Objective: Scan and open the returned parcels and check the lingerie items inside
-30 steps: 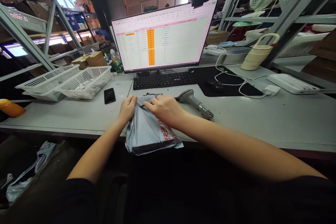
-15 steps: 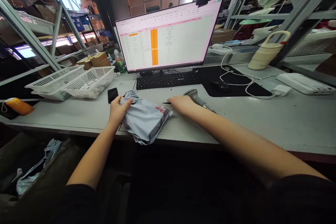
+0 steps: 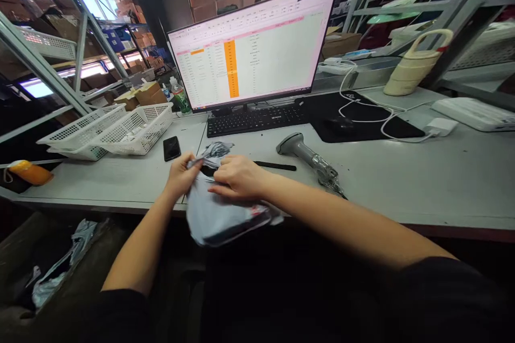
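Note:
A grey plastic mailing bag [image 3: 209,211] with red print hangs partly over the table's front edge, blurred by motion. My left hand [image 3: 182,176] is closed on the upper left of its mouth. My right hand [image 3: 242,178] is closed on the bag at the other side of a dark gap in its top, with some fingers hidden. What lies inside the bag cannot be made out. A slim black tool [image 3: 277,166] rests on the table just past my right wrist. Beside it lies a grey handheld barcode scanner [image 3: 300,149] with clear wrap on its handle.
A black phone [image 3: 171,149] and white perforated baskets [image 3: 147,142] are at the left. Behind stand a keyboard [image 3: 257,119] and a monitor [image 3: 277,59]. At the right are a mouse pad [image 3: 370,131], white cables and a cream bottle [image 3: 414,72]. An open sack [image 3: 92,268] sits below left.
My right hand has moved left from near the scanner onto the bag. The slim black tool now lies on the table. The bag has shifted towards me, and its top has a dark opening.

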The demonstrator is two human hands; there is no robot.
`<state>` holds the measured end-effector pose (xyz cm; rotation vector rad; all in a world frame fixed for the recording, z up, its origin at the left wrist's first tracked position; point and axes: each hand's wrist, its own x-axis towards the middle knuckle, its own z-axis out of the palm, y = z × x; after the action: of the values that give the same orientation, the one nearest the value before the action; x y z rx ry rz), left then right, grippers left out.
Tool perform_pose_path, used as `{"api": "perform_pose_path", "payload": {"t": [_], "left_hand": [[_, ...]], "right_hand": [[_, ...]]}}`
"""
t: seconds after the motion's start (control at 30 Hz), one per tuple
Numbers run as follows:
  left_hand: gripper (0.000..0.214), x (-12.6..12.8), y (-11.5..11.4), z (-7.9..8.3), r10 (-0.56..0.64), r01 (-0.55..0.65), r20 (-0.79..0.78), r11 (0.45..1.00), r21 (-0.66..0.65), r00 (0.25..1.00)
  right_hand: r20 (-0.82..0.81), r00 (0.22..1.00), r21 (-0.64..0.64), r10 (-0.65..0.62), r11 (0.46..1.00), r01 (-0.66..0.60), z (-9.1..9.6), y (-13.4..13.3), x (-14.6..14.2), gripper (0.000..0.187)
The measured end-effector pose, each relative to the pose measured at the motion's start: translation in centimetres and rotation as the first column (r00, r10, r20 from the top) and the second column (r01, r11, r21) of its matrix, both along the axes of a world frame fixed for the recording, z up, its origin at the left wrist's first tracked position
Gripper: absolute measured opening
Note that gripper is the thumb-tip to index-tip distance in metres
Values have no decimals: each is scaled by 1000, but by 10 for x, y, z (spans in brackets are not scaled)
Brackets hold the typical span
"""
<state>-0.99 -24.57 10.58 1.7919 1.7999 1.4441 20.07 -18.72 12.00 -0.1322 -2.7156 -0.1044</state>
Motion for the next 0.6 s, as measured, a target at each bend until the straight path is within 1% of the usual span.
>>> {"api": "perform_pose_path", "payload": {"t": [0.07,0.1,0.17,0.23,0.3,0.33,0.4,0.43,0.47,0.5,0.57,0.6], "left_hand": [[33,-22,5,-3,45,-45,-4,999,-28,999],[32,-33,8,-5,63,-62,11,997,-47,998],[30,-53,14,-12,99,-95,49,993,-75,994],[29,-66,21,-20,133,-126,84,988,-88,988],[29,-71,28,-30,164,-153,119,984,-95,979],[29,-71,32,-35,178,-165,138,981,-101,974],[29,-66,39,-44,201,-184,179,977,-109,963],[29,-61,42,-49,209,-190,203,976,-110,957],[27,-55,46,-52,212,-191,229,975,-111,950],[24,-49,49,-55,210,-186,259,976,-113,943],[17,-35,54,-60,195,-165,333,979,-118,923],[15,-28,56,-61,187,-153,377,981,-119,907]], "right_hand": [[-25,999,90,47,995,-45,-3,-6,17,45],[-42,997,116,61,992,-56,-5,-9,27,45],[-77,994,132,75,989,-64,-10,-14,45,46],[-104,990,126,95,989,-82,-19,-17,61,46],[-121,989,79,80,994,-71,-31,-16,72,46],[-124,991,33,55,998,-51,-37,-15,76,46],[-93,995,-101,-29,995,20,-47,-13,81,47],[-57,995,-179,-85,981,73,-50,-12,81,46],[-10,989,-260,-148,955,141,-52,-11,81,45],[45,974,-337,-224,914,226,-51,-10,80,41],[154,913,-454,-378,793,405,-44,-7,74,33],[197,877,-491,-438,731,474,-40,-6,70,34]]}}
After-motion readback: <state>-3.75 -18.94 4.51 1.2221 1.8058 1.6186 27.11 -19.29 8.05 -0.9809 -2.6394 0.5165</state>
